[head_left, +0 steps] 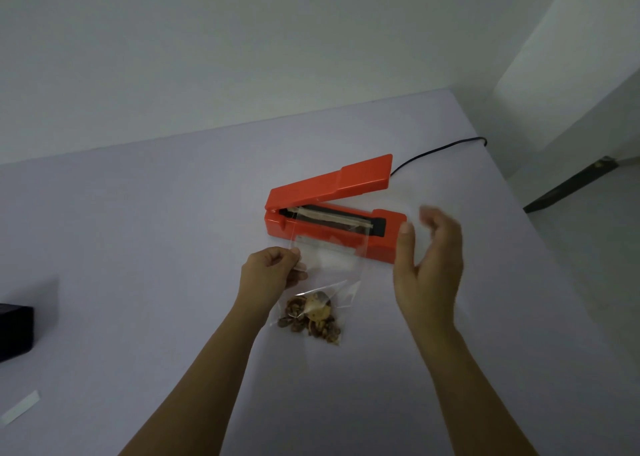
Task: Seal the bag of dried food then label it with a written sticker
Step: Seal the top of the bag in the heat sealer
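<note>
Head view: no legible writing. Left hand [273,272] grip pinches bag [322,282]; right hand [429,265] open at 3 o'clock. Red sealer [332,209], lid raised, on pale tabletop [138,247]; white walls.

The left hand [270,270] is closed in a pinch; the right hand [427,265] hovers open, fingers slightly curled.
</note>
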Available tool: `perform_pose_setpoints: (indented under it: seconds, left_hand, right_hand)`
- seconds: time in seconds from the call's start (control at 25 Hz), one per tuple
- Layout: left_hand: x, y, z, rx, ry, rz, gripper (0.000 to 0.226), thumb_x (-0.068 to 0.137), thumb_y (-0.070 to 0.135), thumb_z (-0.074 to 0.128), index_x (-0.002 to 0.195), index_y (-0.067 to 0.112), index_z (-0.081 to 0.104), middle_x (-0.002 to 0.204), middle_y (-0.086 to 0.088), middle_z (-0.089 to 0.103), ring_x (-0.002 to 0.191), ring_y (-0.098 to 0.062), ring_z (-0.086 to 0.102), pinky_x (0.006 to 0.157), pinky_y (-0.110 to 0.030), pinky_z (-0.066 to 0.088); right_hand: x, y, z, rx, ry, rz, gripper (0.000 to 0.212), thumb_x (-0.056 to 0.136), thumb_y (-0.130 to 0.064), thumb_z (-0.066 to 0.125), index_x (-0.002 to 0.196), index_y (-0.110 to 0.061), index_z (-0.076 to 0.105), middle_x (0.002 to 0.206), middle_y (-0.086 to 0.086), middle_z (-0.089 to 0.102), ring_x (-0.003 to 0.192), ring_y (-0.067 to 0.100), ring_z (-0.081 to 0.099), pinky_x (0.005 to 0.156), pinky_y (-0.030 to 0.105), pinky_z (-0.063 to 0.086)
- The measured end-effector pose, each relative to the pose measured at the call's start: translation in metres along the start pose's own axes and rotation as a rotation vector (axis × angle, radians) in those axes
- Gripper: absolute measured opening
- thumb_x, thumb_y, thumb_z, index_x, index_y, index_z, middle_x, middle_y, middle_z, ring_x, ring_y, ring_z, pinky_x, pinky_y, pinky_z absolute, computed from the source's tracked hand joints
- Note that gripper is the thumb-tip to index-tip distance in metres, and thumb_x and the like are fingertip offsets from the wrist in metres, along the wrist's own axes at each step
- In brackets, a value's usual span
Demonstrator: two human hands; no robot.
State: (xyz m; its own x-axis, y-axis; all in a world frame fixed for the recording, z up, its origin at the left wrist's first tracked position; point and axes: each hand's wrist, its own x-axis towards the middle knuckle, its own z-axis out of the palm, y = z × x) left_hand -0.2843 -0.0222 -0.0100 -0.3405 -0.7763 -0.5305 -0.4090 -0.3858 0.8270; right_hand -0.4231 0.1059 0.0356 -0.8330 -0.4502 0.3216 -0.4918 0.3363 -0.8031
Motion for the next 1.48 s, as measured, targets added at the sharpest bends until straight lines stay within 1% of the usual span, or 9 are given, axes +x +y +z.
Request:
perform_pose_setpoints:
  seconds: [0.08,0.16,0.28,0.4,0.72,1.0,1.16,1.24,1.48]
  left_hand:
    - [0.0,0.001,0.001,0.008,-0.001,0.004,0.02,0.09,0.019,0.059,0.079,0.005,0.068,0.076,-0.011,0.072,0.069,-0.02,0.07,0.061,-0.021,0.056]
    - [0.0,0.001,0.002,0.011,-0.003,0.003,0.019,0.09,0.019,0.059,0.079,0.006,0.068,0.077,-0.011,0.072,0.068,-0.02,0.07,0.06,-0.021,0.056]
    - [0.001,0.001,0.002,0.016,-0.001,0.0,0.019,0.09,0.019,0.059,0.079,0.007,0.068,0.077,-0.011,0.072,0.069,-0.02,0.07,0.06,-0.02,0.055]
    - [0.001,0.001,0.001,0.016,-0.003,-0.003,0.019,0.09,0.019,0.059,0.078,0.007,0.068,0.078,-0.011,0.072,0.07,-0.02,0.07,0.062,-0.022,0.055]
    - [0.003,-0.002,-0.001,0.025,-0.008,0.004,0.02,0.09,0.02,0.059,0.078,0.007,0.068,0.079,-0.012,0.072,0.072,-0.022,0.07,0.065,-0.025,0.055]
    - [0.005,-0.003,-0.001,0.026,-0.016,0.004,0.02,0.09,0.02,0.058,0.081,0.005,0.068,0.08,-0.012,0.072,0.071,-0.02,0.069,0.067,-0.026,0.056]
    - [0.007,-0.003,-0.002,0.028,-0.02,0.0,0.019,0.09,0.02,0.058,0.083,0.005,0.068,0.08,-0.012,0.072,0.069,-0.019,0.069,0.064,-0.024,0.056]
    - [0.008,-0.003,-0.001,0.013,-0.023,-0.013,0.018,0.09,0.02,0.058,0.082,0.006,0.067,0.08,-0.011,0.072,0.069,-0.019,0.069,0.062,-0.023,0.055]
    - [0.009,-0.004,-0.001,-0.022,-0.033,-0.051,0.017,0.089,0.019,0.059,0.082,0.006,0.067,0.074,-0.007,0.07,0.071,-0.023,0.07,0.062,-0.023,0.056]
  right_hand:
    - [0.019,-0.018,-0.004,-0.031,-0.073,-0.217,0.044,0.097,-0.026,0.038,0.135,-0.003,0.035,0.14,0.015,0.043,0.13,0.019,0.038,0.109,0.018,0.03]
    - [0.037,-0.034,-0.004,-0.085,-0.176,-0.347,0.049,0.099,-0.031,0.028,0.142,-0.007,0.026,0.15,0.012,0.029,0.14,0.02,0.023,0.115,0.037,0.023]
    - [0.055,-0.04,0.001,-0.246,-0.345,-0.502,0.049,0.099,-0.03,0.026,0.144,-0.012,0.025,0.154,0.007,0.022,0.143,0.017,0.014,0.117,0.039,0.01]
    - [0.062,-0.031,0.005,-0.429,-0.431,-0.585,0.049,0.098,-0.033,0.024,0.142,-0.014,0.031,0.154,0.005,0.024,0.142,0.017,0.017,0.114,0.041,0.011]
    - [0.051,0.023,0.006,-0.632,-0.5,-0.48,0.053,0.096,-0.035,0.019,0.139,-0.009,0.037,0.149,0.01,0.035,0.138,0.024,0.032,0.108,0.042,0.025]
    - [0.039,0.058,0.015,-0.663,-0.639,-0.359,0.048,0.101,-0.025,0.029,0.145,-0.009,0.021,0.154,0.007,0.023,0.142,0.021,0.02,0.114,0.042,0.017]
    - [0.038,0.063,0.021,-0.611,-0.569,-0.368,0.045,0.098,-0.021,0.036,0.14,-0.004,0.035,0.146,0.013,0.038,0.135,0.027,0.036,0.109,0.046,0.027]
    - [0.036,0.065,0.023,-0.618,-0.529,-0.377,0.048,0.096,-0.026,0.029,0.136,-0.004,0.041,0.142,0.013,0.045,0.131,0.028,0.043,0.107,0.047,0.029]
    - [0.035,0.068,0.025,-0.658,-0.477,-0.396,0.051,0.092,-0.028,0.025,0.134,-0.008,0.045,0.138,0.01,0.051,0.126,0.025,0.05,0.106,0.049,0.029]
